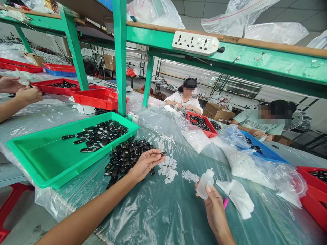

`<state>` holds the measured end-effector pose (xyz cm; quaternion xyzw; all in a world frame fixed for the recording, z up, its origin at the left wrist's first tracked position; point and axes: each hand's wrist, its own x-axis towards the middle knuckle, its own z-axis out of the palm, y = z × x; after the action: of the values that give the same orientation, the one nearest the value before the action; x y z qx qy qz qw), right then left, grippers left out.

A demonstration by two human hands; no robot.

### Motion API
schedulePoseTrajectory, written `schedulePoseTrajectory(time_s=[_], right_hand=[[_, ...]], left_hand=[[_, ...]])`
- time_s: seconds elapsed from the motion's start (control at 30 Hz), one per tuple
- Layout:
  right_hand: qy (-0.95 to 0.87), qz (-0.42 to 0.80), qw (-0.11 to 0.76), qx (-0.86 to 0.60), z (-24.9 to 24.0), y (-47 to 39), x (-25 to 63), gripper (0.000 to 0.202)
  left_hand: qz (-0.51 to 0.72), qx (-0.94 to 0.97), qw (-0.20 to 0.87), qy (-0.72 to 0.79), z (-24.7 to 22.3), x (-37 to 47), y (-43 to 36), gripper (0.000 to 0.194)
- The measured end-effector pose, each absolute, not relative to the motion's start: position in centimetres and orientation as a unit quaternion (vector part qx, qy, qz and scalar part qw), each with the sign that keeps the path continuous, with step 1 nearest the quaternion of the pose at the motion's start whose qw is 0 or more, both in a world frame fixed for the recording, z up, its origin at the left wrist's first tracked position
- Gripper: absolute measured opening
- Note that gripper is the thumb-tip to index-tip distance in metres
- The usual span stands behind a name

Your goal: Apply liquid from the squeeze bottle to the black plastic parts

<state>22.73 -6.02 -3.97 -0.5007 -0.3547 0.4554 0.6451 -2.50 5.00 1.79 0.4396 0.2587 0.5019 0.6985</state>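
My left hand (147,164) pinches a small black plastic piece (162,153) between thumb and fingertips, above the edge of a heap of like black pieces (125,158). Below the fingertips lies a patch of flat white bits (168,168). My right hand (213,202) is wrapped round a translucent white squeeze bottle (205,185), its nozzle pointing up. Smaller white bits (189,176) are scattered just left of the bottle. Beside the right hand shows a pink stick (226,203); whether the hand touches it I cannot tell. A crumpled white cloth or tissue (237,197) lies to the right.
A green tray (46,170) with more black pieces stands left of the heap. Clear plastic sheeting (148,211) covers the table. Bags of white parts (247,168) and red bins (311,200) sit right. A green shelf post (119,68) rises ahead. Several co-workers sit around.
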Motion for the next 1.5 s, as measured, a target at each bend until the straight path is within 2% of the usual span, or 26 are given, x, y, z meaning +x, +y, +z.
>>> schedulePoseTrajectory(time_s=[0.1, 0.3, 0.47, 0.7, 0.9, 1.1, 1.5], right_hand=[[-0.354, 0.449, 0.65, -0.501, -3.9, -6.0, 22.7, 0.034], [-0.358, 0.442, 0.655, -0.498, -3.7, -6.0, 22.5, 0.035], [-0.354, 0.445, 0.652, -0.501, -3.3, -6.1, 22.3, 0.037], [-0.362, 0.446, 0.653, -0.493, -3.6, -6.2, 22.4, 0.033], [-0.36, 0.441, 0.653, -0.5, -3.7, -6.1, 22.4, 0.036], [-0.359, 0.442, 0.649, -0.504, -3.4, -6.2, 22.3, 0.036], [-0.361, 0.436, 0.649, -0.508, -3.2, -6.2, 22.1, 0.038]], left_hand=[[0.504, 0.5, 0.638, 0.299, 2.1, -2.3, 4.5, 0.016], [0.516, 0.573, 0.573, 0.278, 2.4, -1.6, 3.5, 0.009], [0.522, 0.615, 0.517, 0.287, 2.5, -1.2, 2.7, 0.014], [0.48, 0.571, 0.602, 0.285, 2.7, -1.0, 2.4, 0.023], [0.474, 0.488, 0.668, 0.302, 2.4, -0.7, 2.8, 0.017], [0.472, 0.385, 0.745, 0.273, 2.2, -0.5, 2.7, 0.023], [0.484, 0.309, 0.782, 0.242, 1.6, -0.4, 2.7, 0.02]])
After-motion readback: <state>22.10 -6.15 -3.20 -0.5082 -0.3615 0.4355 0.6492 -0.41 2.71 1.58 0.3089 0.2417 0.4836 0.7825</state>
